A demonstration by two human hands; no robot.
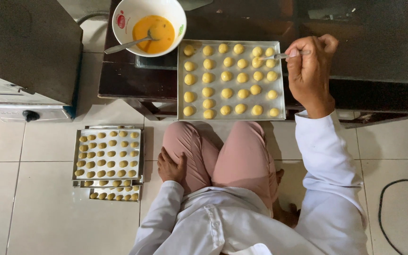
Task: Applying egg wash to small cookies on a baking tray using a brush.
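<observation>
While our right hand (310, 71) hangs over the far right corner of the baking tray (181, 101), its fingers are curled shut around the handle of a thin brush (279, 56), whose tip touches one of the dough balls (257, 62) in the second row from the back. The tray lies on the near edge of a low dark table (378, 42) and carries small yellow dough balls in rough rows; those nearest the brush look no different in colour from the rest, as far as we can tell. Behind the tray's left corner, just beside it, stands a white bowl (175, 19) of orange egg wash with a metal spoon (126, 46) leaning in it, handle pointing left. Our left hand (171, 165) holds nothing: it rests flat on our left knee, fingers loosely spread over the pink trousers (242, 156). Both arms wear white sleeves (324, 156). On the tiled floor (34, 212) to our left sits a stack of trays (77, 146) filled with more dough balls, well apart from the table tray, and beyond it a dark oven (24, 42) stands. A black cable (383, 198) loops on the floor at our right
</observation>
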